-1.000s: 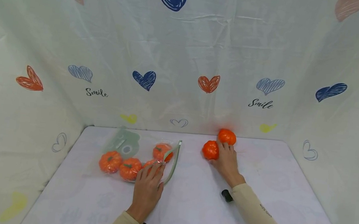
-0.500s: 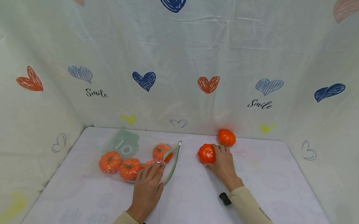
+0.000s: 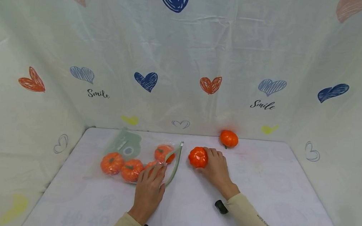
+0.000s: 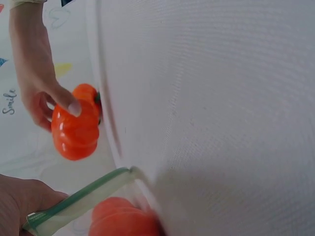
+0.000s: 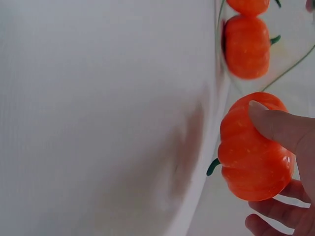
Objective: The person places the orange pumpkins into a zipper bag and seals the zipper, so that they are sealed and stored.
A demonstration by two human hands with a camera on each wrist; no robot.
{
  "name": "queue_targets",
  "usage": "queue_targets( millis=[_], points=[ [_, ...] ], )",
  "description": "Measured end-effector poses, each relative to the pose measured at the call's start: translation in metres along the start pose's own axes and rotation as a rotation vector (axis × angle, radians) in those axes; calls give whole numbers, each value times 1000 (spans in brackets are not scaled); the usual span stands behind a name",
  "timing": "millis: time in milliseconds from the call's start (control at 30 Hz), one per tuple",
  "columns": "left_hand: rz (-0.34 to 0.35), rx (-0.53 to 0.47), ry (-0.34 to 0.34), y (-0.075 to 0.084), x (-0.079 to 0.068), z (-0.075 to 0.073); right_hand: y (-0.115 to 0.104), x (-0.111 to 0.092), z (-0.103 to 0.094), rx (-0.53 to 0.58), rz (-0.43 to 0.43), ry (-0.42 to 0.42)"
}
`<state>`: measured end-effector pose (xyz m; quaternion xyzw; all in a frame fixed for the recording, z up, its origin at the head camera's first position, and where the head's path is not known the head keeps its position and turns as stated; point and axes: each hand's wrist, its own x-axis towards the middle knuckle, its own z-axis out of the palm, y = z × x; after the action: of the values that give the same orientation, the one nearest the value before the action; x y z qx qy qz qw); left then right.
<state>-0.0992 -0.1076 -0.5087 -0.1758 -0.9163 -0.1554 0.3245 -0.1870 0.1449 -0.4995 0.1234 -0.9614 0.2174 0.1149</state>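
Note:
My right hand (image 3: 216,170) grips a small orange pumpkin (image 3: 198,157) by its side, just to the right of a clear zip bag. In the right wrist view the thumb lies over this pumpkin (image 5: 256,152), whose green stem points away from the palm and toward the tabletop. My left hand (image 3: 149,189) holds the green-edged mouth (image 4: 78,199) of the bag, which stands partly open toward the right. Inside the bag (image 3: 147,149) lie several more orange pumpkins (image 3: 131,170), one partly hidden behind my left fingers.
Another orange pumpkin (image 3: 228,138) lies at the table's back edge, against the heart-printed curtain (image 3: 186,56). The white table (image 3: 257,205) is enclosed by this curtain at the back and sides. Dark wrist devices (image 3: 221,206) sit below both sleeves.
My right hand has drawn one pumpkin away from the one at the back edge, moving it left and nearer toward the bag's mouth. The left hand and bag have stayed put.

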Motion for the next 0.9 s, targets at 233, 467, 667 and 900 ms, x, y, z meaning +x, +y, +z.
queue_targets(
  millis=[233, 467, 667, 900],
  points=[
    [-14, -3, -15, 1, 2, -2, -28, -6, 8, 26, -44, -18],
    [-20, 3, -26, 1, 2, -5, -50, -9, 19, 75, -82, -24],
    [-8, 15, -20, 1, 0, -4, -62, -8, 29, 76, -98, -20],
    [7, -1, -9, 0, -1, -3, -75, -4, 38, 81, -86, -13]
  ],
)
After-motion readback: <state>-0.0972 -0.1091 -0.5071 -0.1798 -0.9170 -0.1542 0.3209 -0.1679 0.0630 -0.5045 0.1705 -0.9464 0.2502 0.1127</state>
